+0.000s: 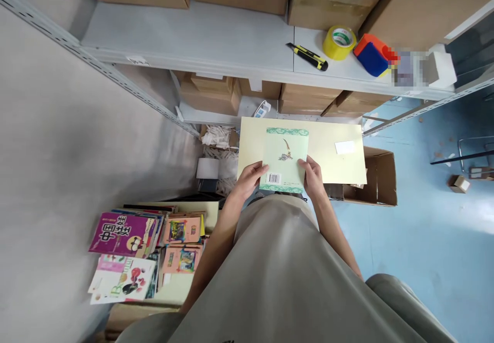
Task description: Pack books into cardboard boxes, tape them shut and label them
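Observation:
A pale green book (283, 150) with darker green patterned bands and a barcode faces up between my hands, above a cream tabletop (326, 152). My left hand (250, 177) grips its left edge, thumb on the cover. On the opposite edge, my right hand (312, 174) holds it the same way. Whether the book rests on the table or is lifted off it, I cannot tell. A small white paper (345, 147) lies on the tabletop to the right.
Piles of books (123, 232) lie at the lower left. Above the table, a grey metal shelf (185, 36) bears cardboard boxes, a cutter knife (307, 56) and yellow tape (338, 43). An open carton (380, 175) stands right of the table; a power strip (262, 109) lies behind it.

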Demonstrator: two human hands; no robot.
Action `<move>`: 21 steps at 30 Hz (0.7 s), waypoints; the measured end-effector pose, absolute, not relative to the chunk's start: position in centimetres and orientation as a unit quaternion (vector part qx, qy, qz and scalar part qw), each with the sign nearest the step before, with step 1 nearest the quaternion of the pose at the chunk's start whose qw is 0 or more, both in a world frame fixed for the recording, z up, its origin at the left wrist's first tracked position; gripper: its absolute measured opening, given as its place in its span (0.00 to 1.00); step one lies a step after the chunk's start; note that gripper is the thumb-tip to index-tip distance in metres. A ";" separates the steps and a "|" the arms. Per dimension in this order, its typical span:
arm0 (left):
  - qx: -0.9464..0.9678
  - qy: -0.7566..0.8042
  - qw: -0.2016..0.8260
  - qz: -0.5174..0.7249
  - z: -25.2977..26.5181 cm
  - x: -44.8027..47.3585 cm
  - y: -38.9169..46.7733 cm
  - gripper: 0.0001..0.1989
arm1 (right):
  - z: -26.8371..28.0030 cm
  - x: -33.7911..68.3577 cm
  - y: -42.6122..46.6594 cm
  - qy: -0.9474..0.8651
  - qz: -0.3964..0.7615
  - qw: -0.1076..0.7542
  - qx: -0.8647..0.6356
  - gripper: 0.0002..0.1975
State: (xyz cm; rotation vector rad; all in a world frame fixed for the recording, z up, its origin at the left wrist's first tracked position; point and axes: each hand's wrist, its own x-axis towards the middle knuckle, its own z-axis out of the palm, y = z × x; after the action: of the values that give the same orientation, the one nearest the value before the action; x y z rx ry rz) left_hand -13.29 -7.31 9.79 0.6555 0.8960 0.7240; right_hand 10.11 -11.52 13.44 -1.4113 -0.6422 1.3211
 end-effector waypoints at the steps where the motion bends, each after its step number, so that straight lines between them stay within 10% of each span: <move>1: 0.300 0.421 0.784 0.344 9.9 -13.1 -7.3 0.37 | 13.2 10.1 -11.4 -0.275 0.549 0.521 -0.593 0.28; 8: 0.373 0.502 0.661 0.415 10.3 -10.0 -6.2 0.32 | 11.1 10.7 -9.5 -0.307 0.472 0.504 -0.655 0.45; 14: 0.477 0.586 0.531 0.385 11.6 -5.3 -7.1 0.16 | 10.9 8.1 -8.1 -0.361 0.505 0.505 -0.600 0.36; 21: 0.578 0.517 0.512 0.368 14.4 -1.9 -5.7 0.26 | 10.3 13.7 -7.0 -0.271 0.518 0.537 -0.608 0.31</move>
State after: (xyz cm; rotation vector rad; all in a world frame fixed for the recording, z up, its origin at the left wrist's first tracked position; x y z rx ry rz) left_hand -1.90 -5.73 14.44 1.3908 1.2441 0.8858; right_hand 13.71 -6.95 10.26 -1.4477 -0.6462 1.2338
